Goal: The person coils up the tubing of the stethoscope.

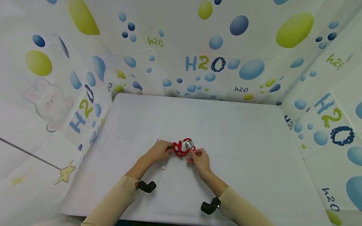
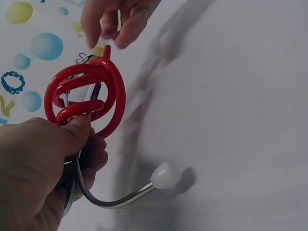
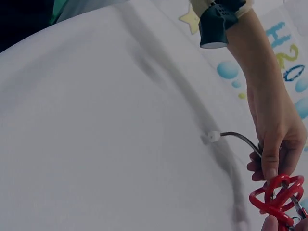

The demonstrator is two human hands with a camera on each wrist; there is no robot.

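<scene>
A stethoscope with red tubing (image 1: pixel 179 148) wound in loops is held just above the white table. My left hand (image 1: pixel 161 150) grips it at the metal ear tubes, with the thumb on the red loops in the left wrist view. A white ear tip (image 2: pixel 166 175) sticks out below that hand. The round silver chest piece (image 1: pixel 189 144) lies at the right side of the loops. My right hand (image 1: pixel 200 159) is beside the chest piece, its thumb and fingers bent and apart; whether a fingertip touches the tubing I cannot tell.
The white-covered table (image 1: pixel 226 131) spreads around both hands. Curtain-like walls with blue and green spots (image 1: pixel 251 69) enclose its back and sides. Each wrist carries a black camera mount (image 1: pixel 210 206). A star ornament (image 1: pixel 65 172) is at the left.
</scene>
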